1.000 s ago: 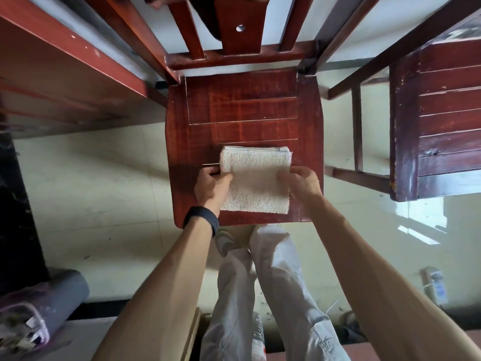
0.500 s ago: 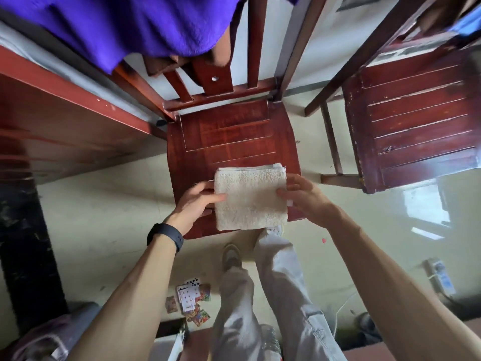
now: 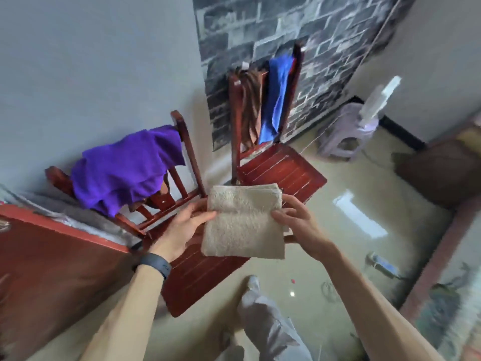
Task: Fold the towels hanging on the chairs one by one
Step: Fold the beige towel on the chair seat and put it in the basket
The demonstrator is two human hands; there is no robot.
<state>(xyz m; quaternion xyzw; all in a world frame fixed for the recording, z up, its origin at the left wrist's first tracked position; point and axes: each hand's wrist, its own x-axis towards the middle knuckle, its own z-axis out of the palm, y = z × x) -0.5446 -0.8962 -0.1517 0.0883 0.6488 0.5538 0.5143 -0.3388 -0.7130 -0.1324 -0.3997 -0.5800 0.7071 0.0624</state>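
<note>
Pinching one folded beige towel (image 3: 243, 222) by its sides: left hand (image 3: 182, 231), right hand (image 3: 299, 227) | chairs (image 3: 197, 277) (image 3: 281, 170): 2 | hanging towels (image 3: 125, 165) (image 3: 251, 110) (image 3: 277, 95): 3

- Beige towel (image 3: 243, 222): fluffy, folded into a thick, near-square pad with layered edges showing along its top. It is held in the air, roughly flat and facing up, over the near chair's seat. The left hand (image 3: 182, 230) pinches its left edge and the right hand (image 3: 299, 225) grips its right edge.
- Purple towel (image 3: 125, 168): unfolded, draped in loose folds over the back of the near chair (image 3: 197, 277).
- Brown towel (image 3: 251, 105): hangs in a narrow strip over the back of the far chair (image 3: 281, 170).
- Blue towel (image 3: 277, 97): hangs just beside the brown one on the same chair back, reaching down near the seat.
</note>
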